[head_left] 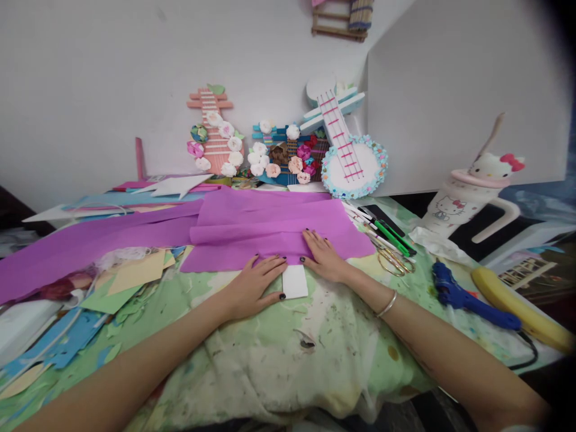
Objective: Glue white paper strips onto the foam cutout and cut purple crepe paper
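Observation:
A long sheet of purple crepe paper (270, 219) lies across the table, its wide part in front of me and a strip running off to the left. My left hand (257, 282) rests flat on the paper's near edge, its thumb touching the side of a small white card (294, 282). On the right part of the paper my right hand (324, 258) lies with fingers stretched out, its thumb just above the card's corner. The card sits between both hands, its top edge at the purple paper. Neither hand grips anything.
Scissors (395, 261), a green cutter (391, 237), a blue glue gun (468, 300) and a banana (522, 309) lie to the right, near a tumbler (454, 204). Paper scraps (135, 276) cover the left. Decorated instrument models (353, 159) lean at the back.

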A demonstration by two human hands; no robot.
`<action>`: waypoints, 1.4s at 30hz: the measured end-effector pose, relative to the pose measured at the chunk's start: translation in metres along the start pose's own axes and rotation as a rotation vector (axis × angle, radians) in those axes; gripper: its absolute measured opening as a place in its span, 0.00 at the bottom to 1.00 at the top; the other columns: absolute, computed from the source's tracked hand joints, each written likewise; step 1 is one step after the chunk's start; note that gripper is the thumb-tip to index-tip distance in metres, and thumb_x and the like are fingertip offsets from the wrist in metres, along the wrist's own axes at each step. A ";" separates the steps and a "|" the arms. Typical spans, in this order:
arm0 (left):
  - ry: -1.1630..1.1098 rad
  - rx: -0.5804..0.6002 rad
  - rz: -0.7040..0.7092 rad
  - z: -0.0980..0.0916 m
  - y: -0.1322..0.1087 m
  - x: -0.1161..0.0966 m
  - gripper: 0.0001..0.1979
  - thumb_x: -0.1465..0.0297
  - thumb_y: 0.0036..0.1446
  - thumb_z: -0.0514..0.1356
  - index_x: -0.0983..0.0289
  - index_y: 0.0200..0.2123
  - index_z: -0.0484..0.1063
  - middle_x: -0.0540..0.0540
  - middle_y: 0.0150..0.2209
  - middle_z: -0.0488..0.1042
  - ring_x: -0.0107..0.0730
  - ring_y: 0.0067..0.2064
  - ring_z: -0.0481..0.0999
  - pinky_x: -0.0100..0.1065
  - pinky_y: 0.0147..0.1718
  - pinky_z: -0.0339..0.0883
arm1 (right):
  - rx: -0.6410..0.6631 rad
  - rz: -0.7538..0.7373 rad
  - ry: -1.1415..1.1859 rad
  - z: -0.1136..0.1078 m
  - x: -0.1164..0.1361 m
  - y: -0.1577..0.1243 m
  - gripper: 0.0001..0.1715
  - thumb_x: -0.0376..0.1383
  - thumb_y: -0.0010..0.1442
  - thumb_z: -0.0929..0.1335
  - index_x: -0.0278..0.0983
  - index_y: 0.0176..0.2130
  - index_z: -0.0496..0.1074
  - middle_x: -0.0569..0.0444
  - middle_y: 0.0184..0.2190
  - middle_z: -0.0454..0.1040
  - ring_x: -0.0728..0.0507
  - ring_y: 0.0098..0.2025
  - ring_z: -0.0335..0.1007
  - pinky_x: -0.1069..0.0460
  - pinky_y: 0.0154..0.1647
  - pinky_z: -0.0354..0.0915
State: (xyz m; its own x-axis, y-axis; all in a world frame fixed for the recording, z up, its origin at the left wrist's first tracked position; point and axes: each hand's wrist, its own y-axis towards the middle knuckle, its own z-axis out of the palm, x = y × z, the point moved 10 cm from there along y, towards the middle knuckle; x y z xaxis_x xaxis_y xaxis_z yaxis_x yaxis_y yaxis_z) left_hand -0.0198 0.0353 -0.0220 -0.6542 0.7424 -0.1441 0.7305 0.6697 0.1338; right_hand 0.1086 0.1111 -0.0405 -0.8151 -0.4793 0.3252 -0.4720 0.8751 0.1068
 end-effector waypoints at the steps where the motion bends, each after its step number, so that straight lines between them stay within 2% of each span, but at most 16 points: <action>1: 0.006 -0.015 -0.001 -0.001 0.000 0.000 0.30 0.55 0.62 0.50 0.58 0.64 0.50 0.58 0.65 0.54 0.44 0.65 0.52 0.52 0.62 0.43 | 0.006 0.001 -0.013 0.000 -0.001 0.000 0.43 0.50 0.64 0.54 0.33 0.68 0.34 0.45 0.69 0.36 0.39 0.69 0.27 0.37 0.65 0.38; 4: 0.015 -0.060 -0.032 -0.005 -0.001 0.003 0.28 0.56 0.62 0.50 0.59 0.63 0.54 0.59 0.63 0.57 0.44 0.64 0.55 0.51 0.62 0.45 | 0.024 0.019 -0.019 -0.001 -0.001 0.001 0.45 0.50 0.63 0.56 0.31 0.68 0.35 0.44 0.69 0.36 0.38 0.69 0.27 0.38 0.66 0.37; 7: -0.003 -0.122 -0.120 -0.011 0.000 0.018 0.23 0.61 0.65 0.47 0.62 0.60 0.59 0.60 0.59 0.64 0.42 0.60 0.61 0.52 0.61 0.48 | 0.029 0.035 0.011 -0.001 -0.002 0.002 0.43 0.48 0.63 0.55 0.30 0.68 0.37 0.43 0.68 0.36 0.38 0.69 0.28 0.38 0.66 0.37; 9: -0.036 -0.174 -0.164 -0.015 0.003 0.029 0.20 0.66 0.65 0.46 0.64 0.57 0.62 0.60 0.55 0.69 0.40 0.57 0.66 0.50 0.58 0.54 | 0.022 0.040 0.029 -0.001 -0.003 0.002 0.42 0.46 0.64 0.56 0.29 0.68 0.38 0.42 0.68 0.37 0.38 0.69 0.29 0.38 0.66 0.37; 12: -0.079 -0.239 -0.143 -0.021 0.010 0.037 0.17 0.71 0.64 0.46 0.63 0.51 0.69 0.59 0.49 0.73 0.39 0.51 0.70 0.43 0.50 0.63 | -0.022 0.049 0.043 -0.003 -0.005 0.003 0.41 0.45 0.62 0.58 0.29 0.67 0.42 0.39 0.68 0.40 0.37 0.69 0.32 0.38 0.65 0.39; 14: -0.080 -0.268 -0.093 -0.023 0.015 0.034 0.15 0.72 0.63 0.48 0.62 0.47 0.73 0.58 0.46 0.74 0.38 0.47 0.71 0.41 0.47 0.65 | -0.099 0.050 0.031 -0.010 -0.004 0.001 0.39 0.44 0.61 0.61 0.28 0.65 0.48 0.35 0.66 0.44 0.35 0.68 0.37 0.38 0.64 0.42; 16: -0.059 -0.288 -0.059 -0.024 0.018 0.030 0.14 0.71 0.63 0.50 0.62 0.45 0.74 0.58 0.44 0.73 0.38 0.46 0.71 0.41 0.46 0.65 | -0.202 0.018 0.003 -0.023 0.003 -0.004 0.33 0.40 0.60 0.63 0.29 0.60 0.57 0.34 0.63 0.52 0.35 0.65 0.45 0.39 0.62 0.48; 18: -0.019 -0.299 -0.046 -0.024 0.018 0.024 0.14 0.70 0.63 0.50 0.62 0.47 0.73 0.59 0.44 0.73 0.39 0.47 0.70 0.43 0.47 0.64 | -0.281 -0.042 -0.028 -0.036 0.018 -0.010 0.22 0.36 0.58 0.65 0.30 0.51 0.65 0.36 0.56 0.61 0.36 0.59 0.54 0.41 0.58 0.54; 20: 0.036 -0.284 -0.028 -0.023 0.017 0.019 0.15 0.70 0.63 0.50 0.62 0.49 0.72 0.60 0.44 0.72 0.40 0.47 0.69 0.45 0.47 0.64 | -0.287 -0.093 -0.052 -0.042 0.035 -0.015 0.12 0.32 0.58 0.64 0.32 0.43 0.69 0.41 0.47 0.67 0.39 0.52 0.60 0.44 0.53 0.59; 22: 0.100 -0.249 -0.010 -0.020 0.016 0.014 0.16 0.71 0.63 0.49 0.62 0.51 0.71 0.61 0.43 0.72 0.42 0.46 0.69 0.46 0.47 0.64 | -0.235 -0.102 -0.079 -0.041 0.049 -0.017 0.08 0.32 0.59 0.63 0.33 0.38 0.70 0.45 0.39 0.69 0.41 0.46 0.62 0.47 0.48 0.61; 25: 0.154 -0.226 -0.001 -0.017 0.015 0.014 0.17 0.71 0.63 0.49 0.61 0.51 0.70 0.61 0.42 0.71 0.43 0.45 0.68 0.47 0.46 0.64 | -0.137 -0.049 -0.147 -0.034 0.062 -0.020 0.14 0.40 0.62 0.62 0.32 0.39 0.70 0.46 0.36 0.69 0.42 0.41 0.65 0.48 0.44 0.61; 28: 0.125 -0.250 0.001 -0.017 0.015 0.016 0.17 0.70 0.63 0.49 0.59 0.51 0.70 0.60 0.42 0.70 0.41 0.46 0.68 0.45 0.46 0.65 | -0.087 0.058 -0.230 -0.030 0.069 -0.022 0.29 0.52 0.60 0.62 0.30 0.46 0.68 0.42 0.39 0.71 0.38 0.43 0.67 0.46 0.44 0.62; 30: 0.092 -0.255 -0.006 -0.016 0.015 0.017 0.17 0.71 0.63 0.49 0.59 0.51 0.70 0.60 0.42 0.70 0.41 0.46 0.68 0.44 0.46 0.65 | -0.070 0.125 -0.271 -0.028 0.074 -0.022 0.34 0.55 0.58 0.61 0.29 0.48 0.67 0.39 0.41 0.71 0.35 0.44 0.68 0.44 0.44 0.63; 35: -0.001 -0.226 -0.019 -0.017 0.015 0.020 0.18 0.73 0.61 0.50 0.61 0.52 0.70 0.61 0.43 0.70 0.42 0.46 0.67 0.45 0.46 0.64 | -0.013 0.193 -0.292 -0.021 0.092 -0.017 0.31 0.48 0.57 0.64 0.26 0.50 0.66 0.35 0.41 0.71 0.34 0.43 0.70 0.44 0.41 0.65; 39: -0.066 -0.241 -0.005 -0.019 0.012 0.024 0.17 0.72 0.62 0.51 0.59 0.51 0.71 0.60 0.45 0.70 0.40 0.48 0.67 0.43 0.48 0.64 | -0.030 0.251 -0.283 -0.021 0.090 -0.021 0.33 0.44 0.58 0.63 0.23 0.55 0.60 0.33 0.42 0.70 0.34 0.43 0.70 0.44 0.39 0.66; 42: -0.099 -0.253 0.018 -0.020 0.010 0.021 0.17 0.72 0.62 0.50 0.60 0.51 0.72 0.59 0.46 0.71 0.39 0.49 0.68 0.42 0.49 0.64 | -0.054 0.263 -0.281 -0.023 0.086 -0.029 0.30 0.43 0.59 0.63 0.23 0.52 0.61 0.34 0.42 0.70 0.34 0.44 0.69 0.45 0.39 0.66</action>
State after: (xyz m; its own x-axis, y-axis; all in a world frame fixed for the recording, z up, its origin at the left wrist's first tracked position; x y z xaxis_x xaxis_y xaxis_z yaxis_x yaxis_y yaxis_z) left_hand -0.0305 0.0579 -0.0043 -0.6098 0.7575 -0.2331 0.6617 0.6485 0.3762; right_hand 0.0601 0.0458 0.0060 -0.9698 -0.2310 0.0788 -0.2223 0.9692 0.1058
